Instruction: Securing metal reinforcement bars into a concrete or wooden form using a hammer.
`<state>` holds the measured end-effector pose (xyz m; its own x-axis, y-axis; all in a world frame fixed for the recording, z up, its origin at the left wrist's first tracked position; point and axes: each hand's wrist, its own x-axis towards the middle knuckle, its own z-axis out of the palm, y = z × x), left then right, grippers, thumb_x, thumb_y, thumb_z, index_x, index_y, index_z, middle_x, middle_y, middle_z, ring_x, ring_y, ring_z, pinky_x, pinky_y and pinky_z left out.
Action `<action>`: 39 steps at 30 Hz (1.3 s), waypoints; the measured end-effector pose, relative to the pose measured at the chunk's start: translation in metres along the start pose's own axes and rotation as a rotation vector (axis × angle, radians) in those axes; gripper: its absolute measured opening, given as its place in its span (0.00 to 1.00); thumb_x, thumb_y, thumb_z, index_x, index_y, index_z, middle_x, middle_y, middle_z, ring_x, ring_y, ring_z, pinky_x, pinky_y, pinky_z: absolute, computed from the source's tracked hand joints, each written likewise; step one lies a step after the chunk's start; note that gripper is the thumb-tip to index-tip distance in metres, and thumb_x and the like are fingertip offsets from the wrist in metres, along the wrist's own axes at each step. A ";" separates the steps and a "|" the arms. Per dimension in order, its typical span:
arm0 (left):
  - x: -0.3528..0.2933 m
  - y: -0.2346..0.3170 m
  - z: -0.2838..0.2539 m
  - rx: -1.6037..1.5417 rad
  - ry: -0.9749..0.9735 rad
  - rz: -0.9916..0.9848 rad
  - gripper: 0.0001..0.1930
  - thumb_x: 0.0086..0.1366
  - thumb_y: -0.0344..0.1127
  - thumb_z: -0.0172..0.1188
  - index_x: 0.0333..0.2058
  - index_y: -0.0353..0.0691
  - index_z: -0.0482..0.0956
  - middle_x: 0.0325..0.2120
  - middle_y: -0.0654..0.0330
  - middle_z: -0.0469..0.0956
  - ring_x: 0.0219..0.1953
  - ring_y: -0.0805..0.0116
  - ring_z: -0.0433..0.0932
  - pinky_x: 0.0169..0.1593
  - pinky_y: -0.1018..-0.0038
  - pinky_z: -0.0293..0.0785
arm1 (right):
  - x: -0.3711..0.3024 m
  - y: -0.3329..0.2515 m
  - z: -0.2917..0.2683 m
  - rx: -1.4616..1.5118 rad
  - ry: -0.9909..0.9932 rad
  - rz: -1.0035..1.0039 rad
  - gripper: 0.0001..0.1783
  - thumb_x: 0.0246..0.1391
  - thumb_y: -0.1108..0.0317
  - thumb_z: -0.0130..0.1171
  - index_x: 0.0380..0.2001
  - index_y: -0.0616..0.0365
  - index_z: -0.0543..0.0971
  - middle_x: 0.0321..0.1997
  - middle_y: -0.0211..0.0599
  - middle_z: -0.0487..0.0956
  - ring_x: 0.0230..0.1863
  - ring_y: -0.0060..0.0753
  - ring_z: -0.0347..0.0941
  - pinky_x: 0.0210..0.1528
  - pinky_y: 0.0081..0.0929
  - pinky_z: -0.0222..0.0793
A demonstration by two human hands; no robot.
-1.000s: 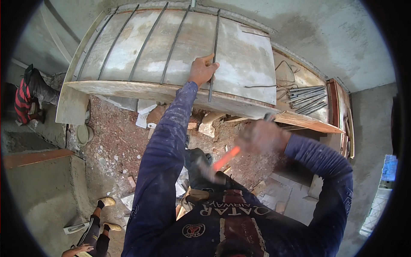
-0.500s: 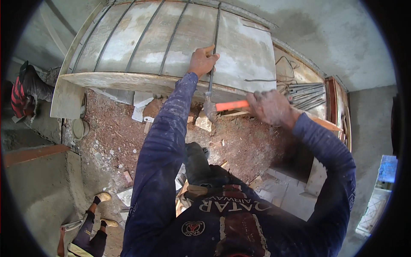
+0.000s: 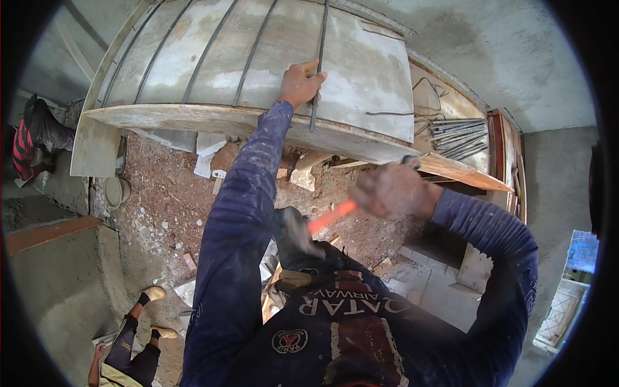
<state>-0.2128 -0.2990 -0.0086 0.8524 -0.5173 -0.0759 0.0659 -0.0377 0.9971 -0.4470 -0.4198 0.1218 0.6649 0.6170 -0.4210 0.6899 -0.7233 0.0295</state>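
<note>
My left hand (image 3: 300,85) is closed around a dark steel bar (image 3: 322,39) on a pale wooden formwork panel (image 3: 371,77). The bar's near end pokes out past the panel's front edge. My right hand (image 3: 396,192), blurred by motion, grips a hammer (image 3: 332,216) by its orange handle. The hammer's head hangs low, near my body and apart from the bar. To the left of the held bar, several similar bars (image 3: 207,51) lie across the panel, spaced apart and roughly parallel.
Right of the panel lies a bundle of short bars (image 3: 459,137), with bent wire (image 3: 427,97) beside it. Below are rubble-strewn soil (image 3: 167,187) and a bucket (image 3: 117,191). One person (image 3: 48,132) bends at the far left; another person's legs (image 3: 138,345) show lower left.
The hammer has swung down from the bar's near end toward my body, with my right hand lower and slightly left. My left hand still holds the bar.
</note>
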 end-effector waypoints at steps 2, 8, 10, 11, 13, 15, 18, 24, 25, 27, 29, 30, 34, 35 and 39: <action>0.002 0.001 0.003 -0.009 -0.023 -0.010 0.29 0.64 0.33 0.62 0.62 0.27 0.67 0.19 0.62 0.76 0.17 0.73 0.75 0.20 0.73 0.70 | -0.002 0.011 0.013 0.000 0.120 -0.254 0.14 0.67 0.57 0.44 0.35 0.57 0.70 0.23 0.38 0.76 0.18 0.38 0.76 0.19 0.34 0.72; 0.017 -0.031 -0.012 0.289 0.078 0.210 0.30 0.64 0.33 0.62 0.63 0.28 0.66 0.20 0.61 0.76 0.18 0.73 0.75 0.19 0.73 0.71 | 0.004 0.046 -0.017 0.137 0.023 0.762 0.13 0.63 0.60 0.51 0.37 0.59 0.67 0.23 0.43 0.76 0.19 0.41 0.76 0.16 0.36 0.70; 0.007 -0.008 0.001 0.112 0.005 0.077 0.30 0.64 0.33 0.62 0.63 0.28 0.66 0.20 0.61 0.76 0.18 0.73 0.75 0.19 0.73 0.72 | -0.015 0.015 0.000 0.142 0.243 0.569 0.13 0.63 0.59 0.52 0.36 0.59 0.68 0.23 0.43 0.75 0.18 0.41 0.74 0.16 0.37 0.68; 0.001 0.003 0.004 -0.047 -0.041 -0.058 0.30 0.65 0.33 0.62 0.63 0.28 0.65 0.20 0.60 0.76 0.18 0.73 0.76 0.19 0.73 0.72 | -0.013 -0.002 -0.001 0.096 0.192 0.267 0.14 0.63 0.58 0.52 0.35 0.58 0.68 0.23 0.42 0.75 0.19 0.40 0.74 0.16 0.37 0.68; -0.001 0.004 0.000 -0.037 -0.040 -0.054 0.30 0.65 0.33 0.61 0.63 0.28 0.65 0.21 0.60 0.76 0.18 0.72 0.75 0.19 0.72 0.73 | -0.008 -0.004 0.006 0.041 0.148 -0.049 0.14 0.63 0.57 0.52 0.34 0.57 0.69 0.23 0.41 0.75 0.19 0.40 0.74 0.17 0.37 0.69; 0.001 0.004 0.000 -0.026 -0.054 -0.055 0.30 0.65 0.33 0.61 0.63 0.28 0.65 0.21 0.60 0.76 0.17 0.72 0.75 0.19 0.72 0.73 | -0.010 0.014 0.037 0.205 0.225 -0.082 0.17 0.67 0.53 0.46 0.35 0.57 0.70 0.25 0.38 0.77 0.19 0.38 0.76 0.17 0.40 0.73; -0.003 0.003 0.001 -0.042 -0.015 -0.041 0.29 0.66 0.33 0.61 0.63 0.27 0.65 0.20 0.60 0.75 0.17 0.72 0.75 0.19 0.72 0.73 | -0.004 0.033 0.016 -0.098 0.194 0.374 0.16 0.65 0.53 0.48 0.34 0.56 0.70 0.24 0.37 0.76 0.21 0.38 0.78 0.20 0.38 0.75; 0.001 0.003 0.003 -0.064 -0.037 -0.040 0.29 0.66 0.32 0.61 0.62 0.27 0.66 0.20 0.60 0.74 0.16 0.71 0.74 0.19 0.72 0.73 | -0.007 0.008 0.017 -0.084 0.104 -0.167 0.15 0.64 0.54 0.47 0.32 0.55 0.69 0.27 0.40 0.77 0.19 0.36 0.75 0.14 0.37 0.71; 0.000 0.002 0.003 -0.074 -0.032 -0.043 0.29 0.66 0.32 0.61 0.62 0.27 0.66 0.20 0.60 0.74 0.16 0.71 0.74 0.19 0.71 0.73 | -0.010 0.016 0.024 -0.026 0.086 0.035 0.16 0.65 0.54 0.46 0.33 0.55 0.70 0.26 0.40 0.76 0.19 0.37 0.76 0.16 0.36 0.72; 0.000 0.001 0.001 -0.085 -0.017 -0.046 0.28 0.66 0.32 0.61 0.62 0.27 0.66 0.20 0.60 0.74 0.17 0.71 0.74 0.19 0.71 0.73 | 0.004 0.036 0.001 -0.020 -0.144 0.524 0.16 0.67 0.53 0.45 0.36 0.54 0.71 0.26 0.40 0.76 0.19 0.37 0.76 0.19 0.35 0.75; 0.000 0.000 -0.003 -0.080 -0.029 -0.057 0.29 0.66 0.32 0.61 0.63 0.28 0.65 0.21 0.60 0.74 0.17 0.71 0.74 0.19 0.71 0.73 | -0.003 0.022 0.003 -0.010 -0.079 0.443 0.17 0.68 0.52 0.44 0.36 0.55 0.70 0.25 0.39 0.76 0.19 0.36 0.76 0.19 0.34 0.75; 0.000 0.001 -0.002 -0.083 -0.034 -0.058 0.29 0.66 0.32 0.61 0.63 0.28 0.65 0.21 0.60 0.74 0.17 0.71 0.74 0.19 0.71 0.73 | -0.009 0.011 0.004 0.008 -0.020 0.384 0.18 0.68 0.52 0.42 0.36 0.55 0.70 0.25 0.38 0.76 0.19 0.35 0.76 0.19 0.33 0.75; 0.000 0.004 0.000 -0.112 -0.055 -0.066 0.29 0.67 0.33 0.61 0.63 0.28 0.65 0.22 0.60 0.74 0.18 0.71 0.75 0.19 0.71 0.73 | -0.001 -0.007 0.012 -0.119 0.134 -0.230 0.19 0.68 0.50 0.42 0.33 0.54 0.69 0.22 0.33 0.73 0.20 0.34 0.77 0.20 0.33 0.74; 0.002 0.004 0.001 -0.114 -0.070 -0.065 0.29 0.67 0.34 0.61 0.63 0.28 0.65 0.22 0.60 0.74 0.18 0.71 0.75 0.20 0.71 0.73 | -0.002 0.000 0.011 -0.083 0.009 -0.216 0.18 0.67 0.50 0.43 0.33 0.54 0.70 0.22 0.34 0.74 0.21 0.35 0.77 0.21 0.34 0.74; -0.002 0.004 -0.003 -0.121 -0.022 -0.064 0.29 0.67 0.34 0.61 0.64 0.28 0.64 0.21 0.60 0.74 0.18 0.71 0.74 0.20 0.71 0.73 | -0.004 0.031 0.017 -0.125 0.154 0.449 0.18 0.62 0.50 0.51 0.35 0.55 0.71 0.23 0.35 0.74 0.21 0.36 0.77 0.20 0.34 0.75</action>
<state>-0.2124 -0.2958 -0.0041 0.8327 -0.5363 -0.1380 0.1829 0.0312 0.9826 -0.4334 -0.4501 0.1091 0.9326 0.2983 -0.2032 0.3483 -0.8915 0.2898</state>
